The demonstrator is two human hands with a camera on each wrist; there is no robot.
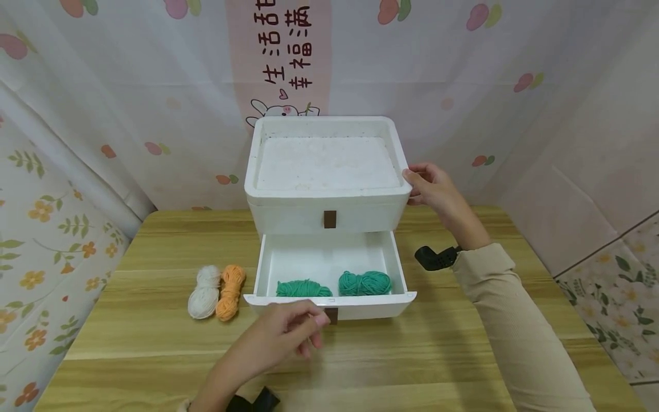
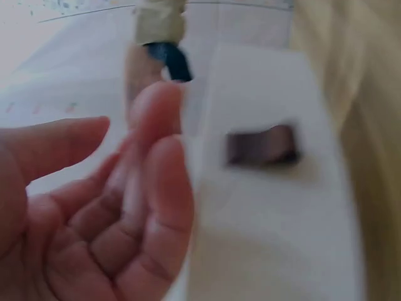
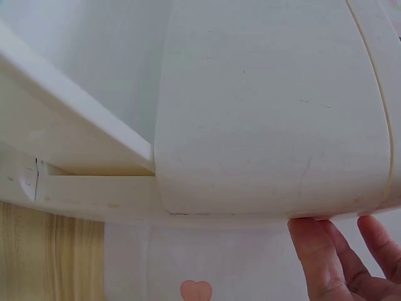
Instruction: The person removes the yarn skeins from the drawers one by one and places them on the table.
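Lower drawer (image 1: pixel 370 310) out, green skeins (image 1: pixel 365 283) inside; white skein (image 1: pixel 203 293), orange skein (image 1: pixel 230 292) apparently outstanding, left. Left hand (image 1: pixel 285 332) loosely curled, empty; right hand (image 1: pixel 434 184), fingers extended, touches cabinet's (image 1: pixel 288 213) right side

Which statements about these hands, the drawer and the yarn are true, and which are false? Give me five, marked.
1. The lower drawer is open. True.
2. Two green yarn bundles lie on the table. False: both are inside the lower drawer.
3. The right hand touches the side of the white cabinet. True.
4. The left hand grips some yarn. False: it holds nothing.
5. In the head view, the orange yarn is right of the white yarn. True.
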